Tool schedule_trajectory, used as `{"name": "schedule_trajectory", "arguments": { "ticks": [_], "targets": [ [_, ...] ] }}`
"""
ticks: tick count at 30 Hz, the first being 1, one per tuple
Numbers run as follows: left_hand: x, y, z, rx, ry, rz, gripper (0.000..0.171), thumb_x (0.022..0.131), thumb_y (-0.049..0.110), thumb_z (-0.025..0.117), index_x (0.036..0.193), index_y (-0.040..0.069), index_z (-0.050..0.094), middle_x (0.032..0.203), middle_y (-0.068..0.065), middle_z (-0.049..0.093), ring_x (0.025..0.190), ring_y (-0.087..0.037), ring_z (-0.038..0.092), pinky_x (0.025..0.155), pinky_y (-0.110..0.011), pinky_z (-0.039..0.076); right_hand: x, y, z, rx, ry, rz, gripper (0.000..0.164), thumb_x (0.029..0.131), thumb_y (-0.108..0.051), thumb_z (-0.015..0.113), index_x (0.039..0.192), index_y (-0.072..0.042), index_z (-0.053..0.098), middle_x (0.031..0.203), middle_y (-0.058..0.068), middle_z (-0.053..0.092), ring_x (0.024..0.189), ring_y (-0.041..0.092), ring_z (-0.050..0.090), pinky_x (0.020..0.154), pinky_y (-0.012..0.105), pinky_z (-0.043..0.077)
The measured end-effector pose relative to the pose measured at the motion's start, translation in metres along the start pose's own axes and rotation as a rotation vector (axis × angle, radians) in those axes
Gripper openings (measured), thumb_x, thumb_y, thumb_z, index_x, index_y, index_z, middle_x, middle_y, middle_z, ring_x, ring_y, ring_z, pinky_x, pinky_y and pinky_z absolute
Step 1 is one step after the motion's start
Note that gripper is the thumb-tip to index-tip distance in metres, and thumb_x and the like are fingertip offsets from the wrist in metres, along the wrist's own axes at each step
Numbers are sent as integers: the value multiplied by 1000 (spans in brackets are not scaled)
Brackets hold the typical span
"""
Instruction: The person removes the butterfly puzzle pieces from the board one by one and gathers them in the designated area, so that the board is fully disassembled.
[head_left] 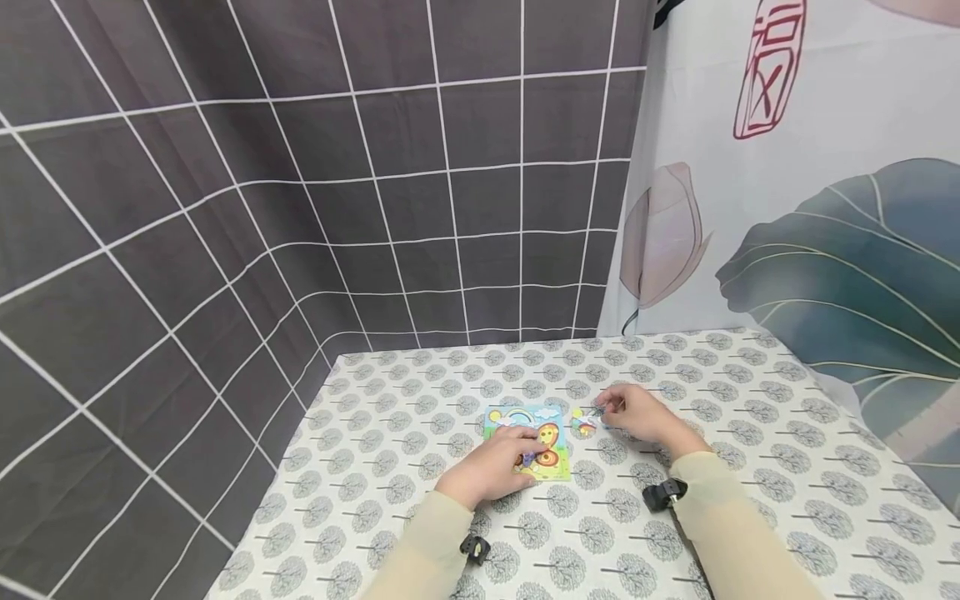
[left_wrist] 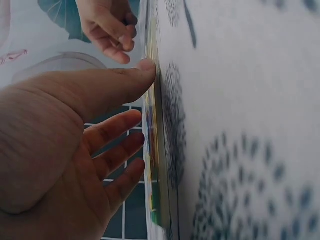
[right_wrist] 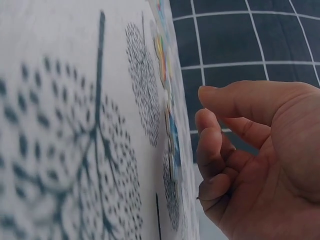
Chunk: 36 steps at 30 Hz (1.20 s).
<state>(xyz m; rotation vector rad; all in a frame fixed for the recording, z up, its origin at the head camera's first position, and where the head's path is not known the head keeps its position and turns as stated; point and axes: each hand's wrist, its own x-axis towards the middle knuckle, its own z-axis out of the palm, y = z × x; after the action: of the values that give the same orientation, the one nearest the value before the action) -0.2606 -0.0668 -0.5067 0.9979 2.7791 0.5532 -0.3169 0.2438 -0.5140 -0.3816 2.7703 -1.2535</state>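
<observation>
A colourful jigsaw board (head_left: 557, 472) with a butterfly, a rainbow and clouds lies flat on the table. My left hand (head_left: 491, 468) spreads over its left and lower part, hiding some of the picture. In the left wrist view the thumb (left_wrist: 145, 67) reaches the board's near edge, and the other fingers are relaxed over its face. Just right of the board lie loose jigsaw pieces (head_left: 582, 423), also seen edge-on as thin pieces (right_wrist: 172, 145) in the right wrist view. Beside them hovers my right hand (head_left: 637, 414), fingers loosely bent, nothing showing between thumb and fingertips.
A white cloth with grey tree prints (head_left: 562, 533) covers the table. Behind it hangs a dark gridded curtain (head_left: 487, 208), and a white curtain with leaf prints (head_left: 675, 108) hangs at the right. Each wrist carries a small black camera (head_left: 663, 495).
</observation>
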Motion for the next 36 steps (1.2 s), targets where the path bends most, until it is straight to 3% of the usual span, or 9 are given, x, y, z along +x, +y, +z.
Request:
{"name": "schedule_trajectory", "arguments": {
  "ticks": [8, 12, 20, 36],
  "targets": [
    [7, 2, 4, 29, 10, -21, 62, 94, 34, 78, 152, 26, 58, 159, 3, 49, 146, -26, 43, 122, -47, 37, 9, -15, 10, 26, -42, 1, 23, 88, -2, 73, 111, -3, 72, 92, 5, 65, 83, 21, 60, 74, 32, 55],
    [8, 1, 8, 74, 12, -24, 57, 94, 36, 77, 148, 26, 62, 160, 5, 48, 148, -27, 42, 125, -49, 30, 17, -25, 19, -8, -61, 10, 26, 87, -2, 73, 113, -4, 73, 92, 3, 65, 84, 19, 60, 75, 32, 55],
    [7, 2, 9, 90, 5, -3, 54, 96, 36, 76, 147, 26, 62, 158, 4, 50, 149, -24, 42, 127, -49, 24, 27, -47, 35, -99, -107, 17, 34, 87, -4, 77, 120, -2, 73, 89, 1, 64, 75, 17, 59, 65, 31, 56],
    [6, 2, 10, 106, 15, 24, 51, 96, 34, 76, 146, 25, 63, 154, 2, 54, 146, -24, 45, 127, -51, 25, 41, -57, 52, -199, -160, 36, 34, 81, -8, 87, 112, -5, 73, 85, 4, 58, 72, 18, 56, 64, 30, 53]
  ]
}}
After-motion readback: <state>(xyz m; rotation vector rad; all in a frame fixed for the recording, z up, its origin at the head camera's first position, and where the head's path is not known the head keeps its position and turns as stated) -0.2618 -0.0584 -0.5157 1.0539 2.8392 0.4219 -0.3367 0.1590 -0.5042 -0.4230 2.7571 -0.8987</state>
